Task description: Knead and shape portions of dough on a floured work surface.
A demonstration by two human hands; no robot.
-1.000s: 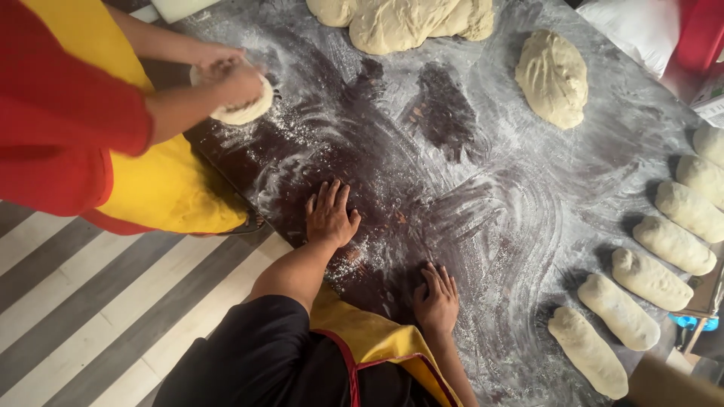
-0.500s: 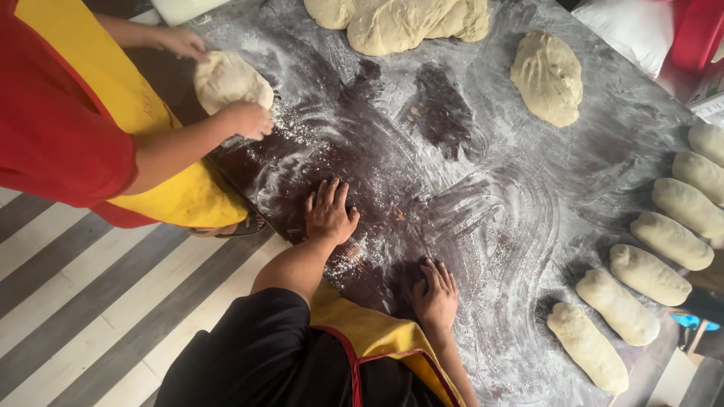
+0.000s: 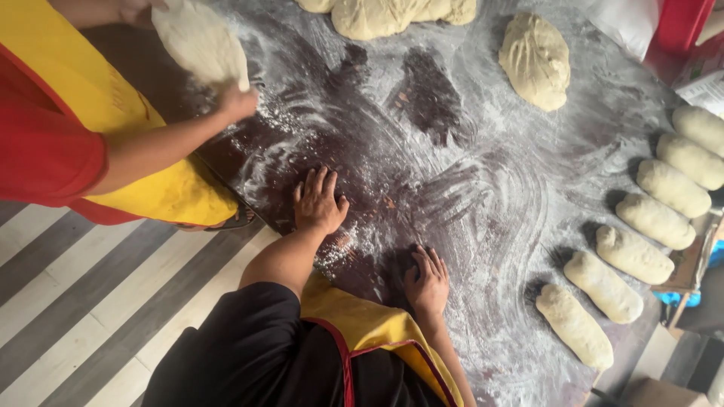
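Observation:
Both my hands rest flat on a dark, flour-dusted table (image 3: 452, 188). My left hand (image 3: 318, 202) lies palm down with fingers spread, holding nothing. Near the table's front edge my right hand (image 3: 428, 283) also presses flat, empty. A co-worker in a red shirt and yellow apron stands at the left; that person's hand (image 3: 237, 102) grips a flattened dough piece (image 3: 202, 47) lifted off the table.
A row of several shaped dough logs (image 3: 632, 255) runs along the right side. A rounded dough lump (image 3: 535, 60) sits at the upper right, and a big dough mass (image 3: 385, 13) lies at the far edge. Striped floor (image 3: 83, 301) is at the lower left.
The co-worker has stretched and lifted the dough piece from the table, drawing it up and left. My two hands have stayed flat in place.

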